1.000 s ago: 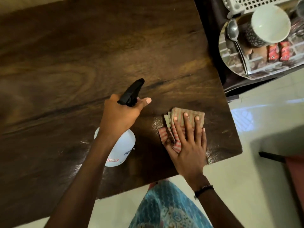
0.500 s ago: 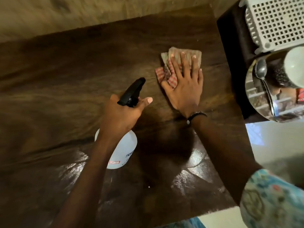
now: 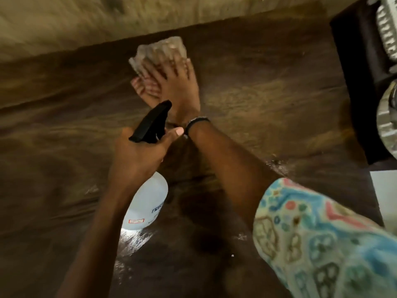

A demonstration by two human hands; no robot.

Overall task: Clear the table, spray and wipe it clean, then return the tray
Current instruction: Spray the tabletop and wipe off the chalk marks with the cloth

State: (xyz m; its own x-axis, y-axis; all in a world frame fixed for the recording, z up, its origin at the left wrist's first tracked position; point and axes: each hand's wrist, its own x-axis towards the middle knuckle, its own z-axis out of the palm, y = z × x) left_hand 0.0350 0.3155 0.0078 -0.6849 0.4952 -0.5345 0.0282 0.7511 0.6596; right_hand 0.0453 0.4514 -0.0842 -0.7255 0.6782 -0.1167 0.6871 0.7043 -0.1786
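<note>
change: my right hand (image 3: 171,82) now presses the cloth (image 3: 160,51) flat-fingered at the table's (image 3: 268,104) far edge, swept up and left from the near right corner | grip: my left hand (image 3: 137,155) stays wrapped round the spray bottle (image 3: 146,205) on the table's near middle | task: wiping continues; tray (image 3: 386,117) waits off the table's right side

A beige wall (image 3: 107,24) runs beyond the right hand (image 3: 176,82), smeared by motion blur. Far to that hand's right stands a dark piece of furniture (image 3: 354,72), and on it sits what looks like a white perforated basket (image 3: 386,33), cut off by the frame edge. Nearer than the furniture, a strip of pale floor (image 3: 384,190) shows. A black bracelet (image 3: 196,122) circles the wrist just behind the hand, and a patterned blue, cream and red sleeve (image 3: 322,244) covers the upper arm.
</note>
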